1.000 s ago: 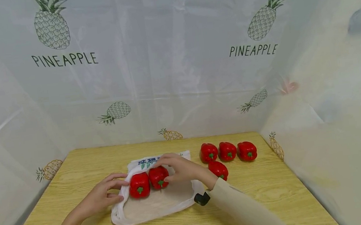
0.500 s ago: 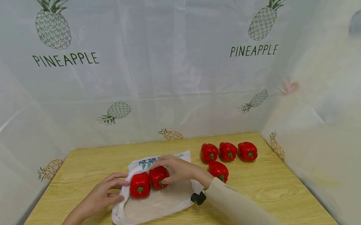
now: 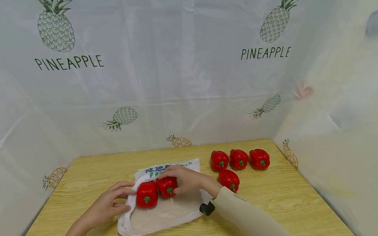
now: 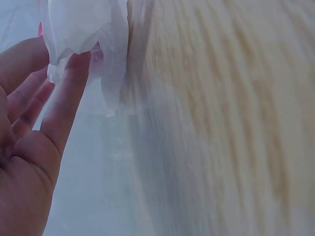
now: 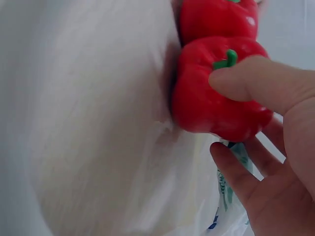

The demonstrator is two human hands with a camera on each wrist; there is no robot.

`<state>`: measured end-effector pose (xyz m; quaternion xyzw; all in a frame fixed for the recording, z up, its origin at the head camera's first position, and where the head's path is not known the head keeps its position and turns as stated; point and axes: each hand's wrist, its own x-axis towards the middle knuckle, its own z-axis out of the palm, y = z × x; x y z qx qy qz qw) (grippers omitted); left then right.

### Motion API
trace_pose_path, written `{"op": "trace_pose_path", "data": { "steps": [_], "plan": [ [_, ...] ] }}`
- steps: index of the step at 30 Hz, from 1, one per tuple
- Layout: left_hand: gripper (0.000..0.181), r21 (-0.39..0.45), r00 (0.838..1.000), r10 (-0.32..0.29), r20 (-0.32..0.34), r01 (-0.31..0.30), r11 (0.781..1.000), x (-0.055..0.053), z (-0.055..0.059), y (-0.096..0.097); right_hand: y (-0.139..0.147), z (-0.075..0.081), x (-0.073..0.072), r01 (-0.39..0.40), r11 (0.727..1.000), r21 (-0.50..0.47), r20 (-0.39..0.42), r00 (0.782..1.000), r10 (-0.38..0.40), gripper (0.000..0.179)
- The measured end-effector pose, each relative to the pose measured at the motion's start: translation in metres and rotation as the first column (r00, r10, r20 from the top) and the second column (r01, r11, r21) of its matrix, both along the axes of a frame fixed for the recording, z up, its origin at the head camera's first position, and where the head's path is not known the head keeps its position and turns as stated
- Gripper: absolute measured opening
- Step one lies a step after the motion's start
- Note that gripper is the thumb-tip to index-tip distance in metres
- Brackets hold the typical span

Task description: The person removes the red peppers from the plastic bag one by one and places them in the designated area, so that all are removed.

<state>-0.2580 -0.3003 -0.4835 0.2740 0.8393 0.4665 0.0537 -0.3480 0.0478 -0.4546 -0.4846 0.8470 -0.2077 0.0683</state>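
A white plastic bag (image 3: 129,230) lies with its mouth spread on the table. Two red bell peppers sit side by side in it: a left pepper (image 3: 146,200) and a right pepper (image 3: 165,186). My right hand (image 3: 188,180) holds the right pepper; in the right wrist view its thumb lies across the pepper (image 5: 202,105) near the green stem, with the fingers around the far side. My left hand (image 3: 104,206) grips the bag's left edge, and the left wrist view has its thumb and fingers at the gathered plastic (image 4: 78,24).
To the right of the bag, a single red bell pepper (image 3: 229,180) lies beside my right wrist. Behind it stand three more in a row, the middle one (image 3: 238,158) among them. A pineapple-print curtain (image 3: 177,80) surrounds the wooden table (image 3: 277,201).
My right forearm has shifted slightly left, and its hand stays at the right pepper inside the bag. The left hand and the bag have hardly moved.
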Motion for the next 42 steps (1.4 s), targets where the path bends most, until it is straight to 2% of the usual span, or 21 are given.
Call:
{"op": "trace_pose_path", "data": {
  "steps": [11,23,34,42],
  "plan": [
    [0.037,-0.012,1.000,0.017,-0.022,-0.017,1.000,0.003,-0.004,0.002,-0.005,-0.007,0.004,0.057,0.998,-0.012,-0.038,0.998,-0.057,0.064],
    [0.038,0.003,1.000,0.005,-0.012,-0.005,1.000,0.002,-0.002,0.003,-0.003,-0.004,0.008,0.059,0.998,0.007,-0.107,0.993,-0.058,0.062],
    [0.039,0.020,1.000,-0.018,0.004,0.018,1.000,0.000,0.000,-0.001,0.001,0.010,0.019,0.038,0.998,-0.057,-0.073,0.996,-0.042,0.062],
    [0.039,0.017,1.000,-0.011,0.021,0.011,1.000,0.000,0.002,-0.001,0.004,0.020,0.025,0.029,0.997,-0.074,-0.041,0.999,-0.032,0.061]
  ]
}}
